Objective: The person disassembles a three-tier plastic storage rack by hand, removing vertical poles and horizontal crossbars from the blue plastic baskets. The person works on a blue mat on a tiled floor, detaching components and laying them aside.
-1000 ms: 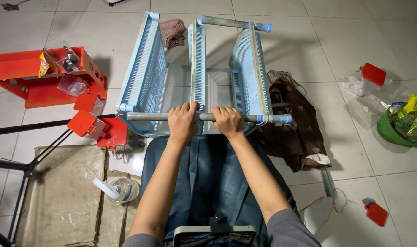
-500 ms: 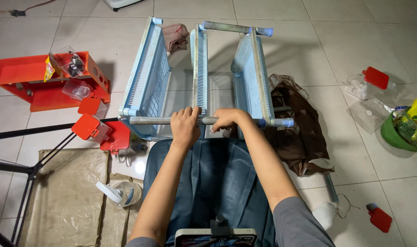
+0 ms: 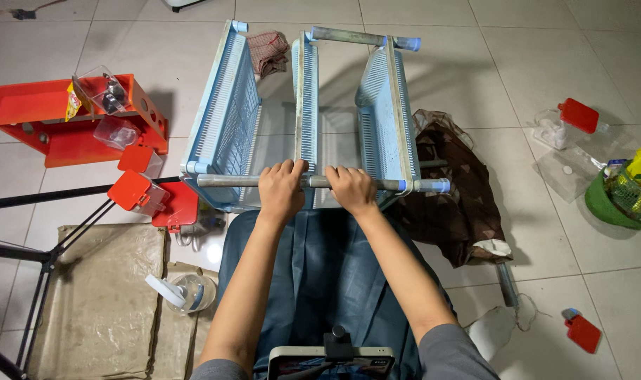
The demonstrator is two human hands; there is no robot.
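A light blue plastic rack (image 3: pixel 384 112) with three slatted shelf panels lies on its side on the tiled floor in front of my knees. A grey metal pole (image 3: pixel 225 181) runs through the near corners of the panels. My left hand (image 3: pixel 281 188) is closed around this pole just left of the middle panel (image 3: pixel 306 98). My right hand (image 3: pixel 351 188) grips the same pole just to the right, knuckles up. A second grey pole (image 3: pixel 345 35) joins the far corners.
An orange plastic shelf unit (image 3: pixel 53 119) with clear boxes and red lids sits at left. A brown cloth (image 3: pixel 451 190) lies right of the rack. A green basket (image 3: pixel 616 200) and red-capped containers are far right. Black tripod legs and cardboard are at lower left.
My right hand, turned under the pole half a second ago, is back on top of it in an overhand grip. The view shifted slightly; the rack stays put.
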